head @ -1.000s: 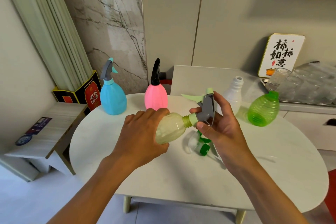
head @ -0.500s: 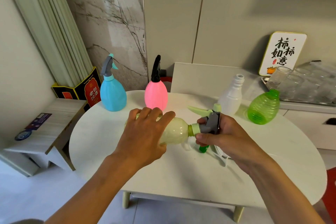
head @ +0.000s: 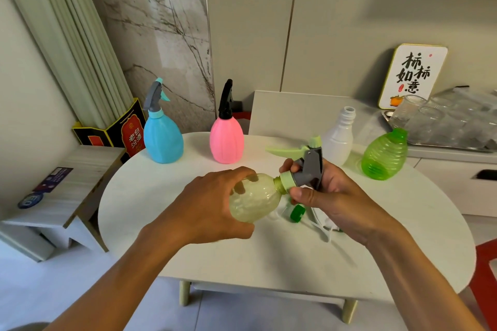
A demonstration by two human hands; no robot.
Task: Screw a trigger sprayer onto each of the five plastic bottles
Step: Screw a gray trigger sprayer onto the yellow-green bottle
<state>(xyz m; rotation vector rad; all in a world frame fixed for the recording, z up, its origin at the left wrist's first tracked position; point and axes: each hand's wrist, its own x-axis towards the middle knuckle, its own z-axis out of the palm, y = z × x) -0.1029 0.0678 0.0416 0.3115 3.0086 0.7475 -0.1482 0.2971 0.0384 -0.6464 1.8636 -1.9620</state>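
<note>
table (head: 166,191) white, marble wall (head: 161,21) behind; left hand (head: 204,212) grips yellow bottle (head: 252,203), right hand (head: 338,199) its sprayer (head: 309,166)

My left hand (head: 212,207) and right hand (head: 341,196) are bare, with no gloves, rings, watch or bands showing. Both forearms are uncovered right down to the bottom edge of the view, no sleeve on either. My fingernails are short and plain, the right thumbnail showing clearest.
</note>
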